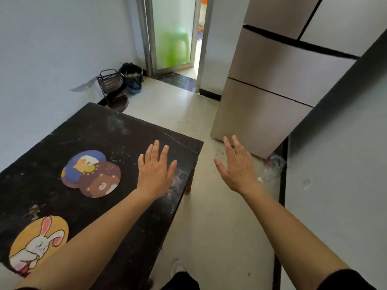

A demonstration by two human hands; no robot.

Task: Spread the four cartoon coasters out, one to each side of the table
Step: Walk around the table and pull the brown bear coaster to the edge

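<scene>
From my head camera, my left hand (156, 171) hovers flat with fingers spread over the scuffed black rectangular table (100, 135), holding nothing, near its right edge. My right hand (236, 167) is likewise splayed and empty, out past that edge above the pale tiled floor (209, 216). At nine o'clock from my left hand lies an overlapping pile of round cartoon coasters: a brown bear coaster (100, 182) on top, touching a blue coaster with an orange animal (85, 162) beneath it, with another edge peeking out below. A yellow round rabbit coaster (37, 241) sits apart at seven o'clock, near the table's near edge, partly under my forearm. At twelve o'clock, by the wall, a black bin (133, 77) holds unclear rubbish beside a black wire rack (111, 80). Bare tabletop stretches toward the far corner; open floor runs between the table and the beige fridge (272, 84)
</scene>
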